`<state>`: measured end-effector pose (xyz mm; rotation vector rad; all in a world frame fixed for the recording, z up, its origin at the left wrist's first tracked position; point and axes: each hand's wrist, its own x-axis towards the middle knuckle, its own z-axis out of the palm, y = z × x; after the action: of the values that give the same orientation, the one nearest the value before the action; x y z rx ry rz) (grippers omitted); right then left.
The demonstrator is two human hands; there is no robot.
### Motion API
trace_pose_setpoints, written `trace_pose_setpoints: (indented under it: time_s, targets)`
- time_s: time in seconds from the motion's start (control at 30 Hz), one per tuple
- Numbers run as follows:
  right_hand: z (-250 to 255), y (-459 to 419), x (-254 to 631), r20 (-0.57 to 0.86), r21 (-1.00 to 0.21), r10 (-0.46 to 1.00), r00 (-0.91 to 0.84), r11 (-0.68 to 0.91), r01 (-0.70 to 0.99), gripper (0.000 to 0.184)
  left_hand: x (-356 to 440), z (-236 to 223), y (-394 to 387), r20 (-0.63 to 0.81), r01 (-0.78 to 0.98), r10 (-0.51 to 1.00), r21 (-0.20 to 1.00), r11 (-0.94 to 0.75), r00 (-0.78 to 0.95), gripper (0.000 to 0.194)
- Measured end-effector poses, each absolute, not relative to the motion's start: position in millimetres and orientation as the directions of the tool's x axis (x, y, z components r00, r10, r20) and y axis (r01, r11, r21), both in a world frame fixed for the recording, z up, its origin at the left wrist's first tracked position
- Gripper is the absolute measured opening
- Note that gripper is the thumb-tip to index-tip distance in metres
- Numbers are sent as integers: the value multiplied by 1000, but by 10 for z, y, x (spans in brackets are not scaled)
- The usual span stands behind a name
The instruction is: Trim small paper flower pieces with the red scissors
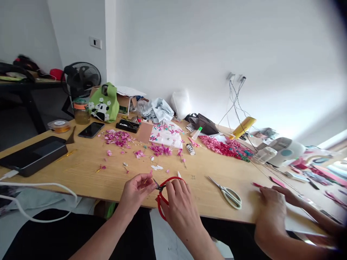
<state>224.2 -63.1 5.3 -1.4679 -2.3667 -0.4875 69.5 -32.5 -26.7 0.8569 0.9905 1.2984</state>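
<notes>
My right hand (pixel 177 196) is wrapped round the red-handled scissors (pixel 171 178), whose short dark blades point left toward my other hand. In a pinch, my left hand (pixel 137 189) holds a small pink flower (pixel 151 172) with a thin gold wire; the fingers cover most of it. The blade tips are right by those fingertips; whether they touch the wire I cannot tell. Just beyond lie white leaf-shaped pieces (pixel 157 167) and loose pink flowers (pixel 139 154). A single flower on a gold stem (pixel 101 168) lies to the left.
Pale-handled scissors (pixel 231 198) lie to the right, near a co-worker's hands (pixel 273 196). Purple-pink petals (pixel 119 138), a glue bottle (pixel 190 149) and red beaded flowers (pixel 227 147) spread farther back. At left are a phone (pixel 91 129) and a black power bank (pixel 35 155) with a white cable.
</notes>
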Motion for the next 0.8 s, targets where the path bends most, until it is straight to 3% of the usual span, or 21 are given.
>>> trace_pose_setpoints:
  time_s: [0.27,0.8]
  targets:
    - [36,-914,2311,423,121,831,-362,345,931,14,931,-345,-441,-135,-548,989,823,149,66,45]
    - [-46,-1137,2427,422,69,851,-313,314,947,13,1028,-255,-596,-203,-536,960,797,278,195,44]
